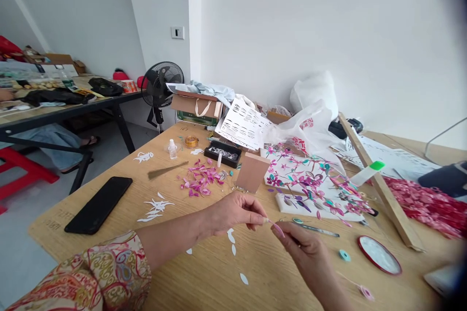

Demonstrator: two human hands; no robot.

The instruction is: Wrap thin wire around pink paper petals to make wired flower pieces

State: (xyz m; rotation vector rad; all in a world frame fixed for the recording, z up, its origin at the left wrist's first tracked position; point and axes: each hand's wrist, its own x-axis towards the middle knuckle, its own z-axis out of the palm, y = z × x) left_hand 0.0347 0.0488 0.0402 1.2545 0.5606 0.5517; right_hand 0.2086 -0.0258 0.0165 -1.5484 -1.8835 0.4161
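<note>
Fingers of my left hand [235, 211] are pinching a pink petal [278, 229] near the table's [204, 272] front edge, while my right hand [304, 248] is closing around its thin stem, steadying it. Loose petals [200, 182] are lying toward the middle, beside a phone [98, 204].

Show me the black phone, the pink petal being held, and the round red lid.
black phone [99, 204], head view, middle of its screen
pink petal [279, 230], head view, its rounded tip
red lid [379, 254], head view, its pale centre
</note>
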